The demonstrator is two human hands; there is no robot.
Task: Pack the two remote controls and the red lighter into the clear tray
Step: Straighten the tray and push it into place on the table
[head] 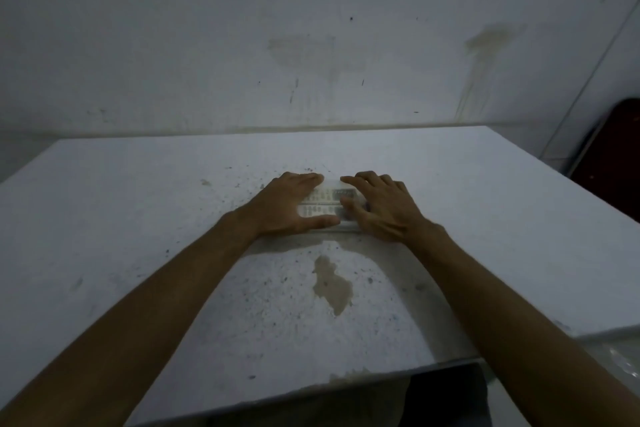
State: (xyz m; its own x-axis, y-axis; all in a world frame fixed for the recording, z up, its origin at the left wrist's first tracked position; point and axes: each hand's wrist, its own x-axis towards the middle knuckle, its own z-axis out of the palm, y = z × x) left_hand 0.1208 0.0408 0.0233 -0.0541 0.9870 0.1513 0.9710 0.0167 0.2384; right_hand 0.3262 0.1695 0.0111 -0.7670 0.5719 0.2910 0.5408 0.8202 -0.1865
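Observation:
Two white remote controls lie side by side at the table's middle, the far remote [327, 194] and the near remote [320, 210], inside what looks like the clear tray [341, 226]. My left hand [289, 206] clasps the tray's left end, fingers along the far edge and thumb along the near edge. Over the right end lies my right hand [382, 210], its index finger on the far edge and the other fingers across the remotes. The right ends of both remotes are hidden. No red lighter is visible.
The white table [138, 218] is speckled and carries a brown stain [332, 284] near me. A stained wall [311, 45] rises right behind it. A dark object [613, 156] stands at the far right, and crinkled clear plastic [623, 354] shows at the lower right.

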